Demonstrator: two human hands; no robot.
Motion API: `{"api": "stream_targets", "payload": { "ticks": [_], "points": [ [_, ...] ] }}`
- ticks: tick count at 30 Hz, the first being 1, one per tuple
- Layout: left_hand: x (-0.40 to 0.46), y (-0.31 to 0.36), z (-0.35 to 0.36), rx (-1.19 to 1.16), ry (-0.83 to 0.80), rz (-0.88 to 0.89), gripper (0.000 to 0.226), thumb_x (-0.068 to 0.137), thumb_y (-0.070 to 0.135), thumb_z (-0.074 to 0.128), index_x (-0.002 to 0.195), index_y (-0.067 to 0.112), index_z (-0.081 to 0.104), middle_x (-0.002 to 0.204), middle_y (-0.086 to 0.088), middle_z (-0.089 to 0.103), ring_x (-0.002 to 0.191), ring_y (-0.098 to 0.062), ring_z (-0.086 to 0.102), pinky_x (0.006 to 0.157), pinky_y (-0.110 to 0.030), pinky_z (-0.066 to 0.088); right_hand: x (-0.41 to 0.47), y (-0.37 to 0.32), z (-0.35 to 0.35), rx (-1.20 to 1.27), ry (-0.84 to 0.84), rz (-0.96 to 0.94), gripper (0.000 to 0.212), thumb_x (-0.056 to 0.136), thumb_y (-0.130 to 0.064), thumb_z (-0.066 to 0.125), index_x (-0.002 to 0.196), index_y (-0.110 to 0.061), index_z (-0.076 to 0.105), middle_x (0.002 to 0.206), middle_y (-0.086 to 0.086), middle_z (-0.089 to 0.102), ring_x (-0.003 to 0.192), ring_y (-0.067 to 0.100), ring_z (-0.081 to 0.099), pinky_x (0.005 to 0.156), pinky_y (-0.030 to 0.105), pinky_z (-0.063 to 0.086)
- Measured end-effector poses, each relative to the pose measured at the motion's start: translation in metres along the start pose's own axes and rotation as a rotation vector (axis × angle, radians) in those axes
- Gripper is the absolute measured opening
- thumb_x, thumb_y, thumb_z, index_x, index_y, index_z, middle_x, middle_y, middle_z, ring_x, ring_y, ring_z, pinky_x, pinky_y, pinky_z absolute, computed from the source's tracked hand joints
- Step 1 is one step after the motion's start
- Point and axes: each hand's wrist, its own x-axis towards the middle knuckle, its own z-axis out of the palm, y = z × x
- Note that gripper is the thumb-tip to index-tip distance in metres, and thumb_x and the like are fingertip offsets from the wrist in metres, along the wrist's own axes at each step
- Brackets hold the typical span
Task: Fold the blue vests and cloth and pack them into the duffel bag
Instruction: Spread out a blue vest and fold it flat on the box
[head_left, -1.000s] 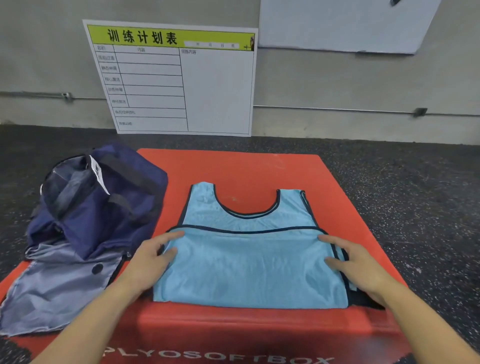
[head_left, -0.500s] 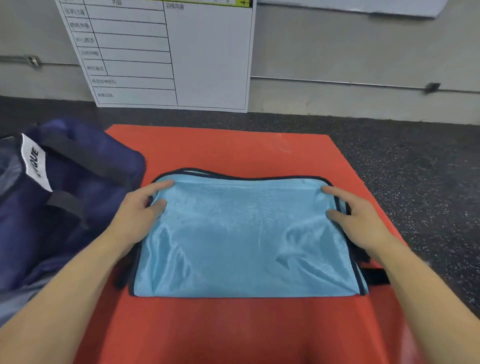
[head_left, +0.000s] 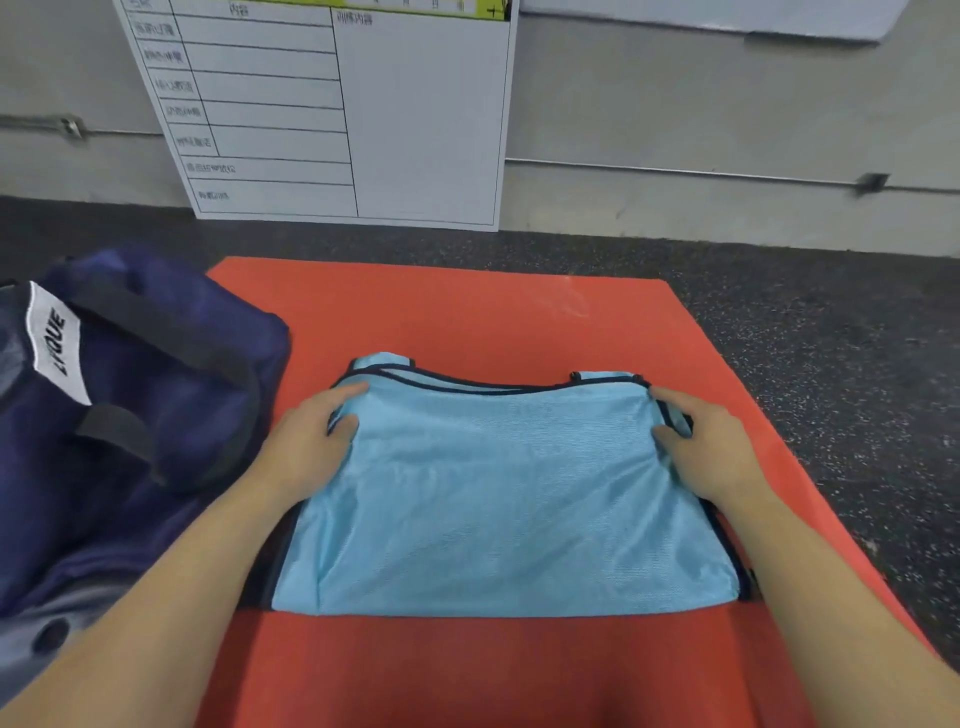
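A light blue vest (head_left: 498, 499) with dark trim lies folded in half on the red soft box (head_left: 467, 317), its shoulder straps just showing at the far edge. My left hand (head_left: 317, 441) pinches the folded layer at its far left corner. My right hand (head_left: 696, 447) pinches the far right corner in the same way. The navy duffel bag (head_left: 156, 415) sits to the left on the box, with black handles and a white label. Other vests or a cloth are not visible.
A white planning board (head_left: 337, 114) leans against the grey wall behind the box. Dark speckled floor (head_left: 831, 364) surrounds the box. The bag's grey lining (head_left: 52, 634) spreads at the lower left.
My hands carried the vest's lower half up over the top half and now pinch its far corners. The camera moved closer and lower.
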Motion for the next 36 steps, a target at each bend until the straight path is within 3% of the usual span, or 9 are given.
{"api": "stream_targets", "payload": {
  "ticks": [6, 9, 12, 15, 21, 24, 27, 31, 36],
  "points": [
    [-0.006, 0.014, 0.005, 0.351, 0.126, 0.043, 0.046, 0.096, 0.027, 0.057, 0.142, 0.022, 0.054, 0.146, -0.007, 0.045, 0.127, -0.033, 0.051, 0.102, -0.048, 0.047, -0.013, -0.031, 0.006, -0.309, 0.022, 0.085, 0.058, 0.098, -0.028, 0.062, 0.153, -0.031, 0.044, 0.161, 0.008, 0.036, 0.143, 0.032, 0.040, 0.109, 0.049, 0.043],
    [-0.018, 0.055, 0.025, 0.445, 0.156, 0.312, 0.034, 0.095, 0.022, 0.047, 0.122, 0.015, 0.064, 0.134, -0.011, 0.057, 0.120, -0.033, 0.056, 0.099, -0.045, 0.046, -0.027, -0.086, 0.034, -0.378, 0.192, -0.358, 0.052, 0.082, -0.016, 0.080, 0.131, -0.007, 0.067, 0.149, 0.017, 0.053, 0.137, 0.036, 0.050, 0.111, 0.051, 0.043],
    [-0.040, 0.080, 0.067, 0.341, -0.064, 0.415, 0.037, 0.096, 0.020, 0.037, 0.124, 0.016, 0.060, 0.134, -0.002, 0.055, 0.121, -0.026, 0.055, 0.102, -0.042, 0.044, -0.054, -0.120, 0.090, -0.242, -0.103, -0.573, 0.045, 0.098, -0.019, 0.048, 0.141, -0.007, 0.057, 0.151, 0.014, 0.052, 0.143, 0.034, 0.044, 0.117, 0.054, 0.036],
    [-0.050, 0.073, 0.088, 0.368, -0.133, 0.335, 0.057, 0.100, 0.033, 0.025, 0.149, 0.013, 0.047, 0.155, -0.004, 0.045, 0.144, -0.024, 0.040, 0.119, -0.043, 0.032, -0.061, -0.111, 0.111, -0.283, -0.328, -0.434, 0.065, 0.103, -0.045, 0.011, 0.162, -0.022, 0.022, 0.169, -0.001, 0.019, 0.157, 0.018, 0.010, 0.128, 0.044, 0.006],
    [-0.036, 0.032, 0.046, 0.611, -0.174, 0.039, 0.076, 0.100, 0.061, 0.010, 0.162, 0.017, 0.008, 0.170, -0.001, 0.000, 0.156, -0.015, -0.005, 0.126, -0.035, -0.003, -0.025, -0.022, 0.058, -0.507, -0.237, -0.081, 0.065, 0.106, -0.052, 0.011, 0.164, -0.024, 0.003, 0.171, 0.000, -0.006, 0.157, 0.017, -0.010, 0.128, 0.043, -0.002],
    [-0.041, 0.028, 0.037, 0.649, -0.112, 0.013, 0.071, 0.103, 0.051, 0.009, 0.161, 0.011, 0.014, 0.169, -0.007, 0.009, 0.156, -0.019, 0.003, 0.126, -0.037, 0.000, -0.029, -0.005, 0.042, -0.536, -0.120, 0.010, 0.065, 0.106, -0.046, 0.007, 0.162, -0.015, 0.017, 0.171, 0.006, 0.007, 0.158, 0.023, -0.002, 0.128, 0.046, 0.002],
    [-0.059, 0.056, 0.061, 0.553, -0.113, 0.134, 0.069, 0.100, 0.042, 0.018, 0.154, 0.002, 0.033, 0.162, -0.015, 0.031, 0.152, -0.029, 0.025, 0.124, -0.044, 0.015, -0.050, -0.051, 0.064, -0.525, -0.119, -0.231, 0.076, 0.096, -0.039, -0.002, 0.148, -0.008, 0.044, 0.162, 0.016, 0.030, 0.152, 0.035, 0.018, 0.122, 0.054, 0.019],
    [-0.079, 0.073, 0.086, 0.520, -0.193, 0.241, 0.073, 0.097, 0.044, 0.012, 0.155, 0.004, 0.032, 0.164, -0.012, 0.027, 0.153, -0.023, 0.023, 0.126, -0.041, 0.014, -0.095, -0.100, 0.105, -0.352, -0.300, -0.436, 0.080, 0.095, -0.051, 0.000, 0.162, -0.013, 0.019, 0.170, 0.004, 0.009, 0.158, 0.023, 0.007, 0.128, 0.046, 0.008],
    [-0.060, 0.025, 0.036, 0.583, -0.122, 0.072, 0.090, 0.087, 0.058, -0.002, 0.160, 0.009, 0.019, 0.168, -0.008, 0.013, 0.156, -0.020, 0.007, 0.126, -0.038, 0.006, -0.067, -0.035, 0.059, -0.469, -0.203, -0.132, 0.065, 0.107, -0.048, 0.016, 0.164, -0.017, 0.006, 0.172, 0.002, -0.001, 0.158, 0.019, -0.005, 0.128, 0.041, -0.001]
  ]
}}
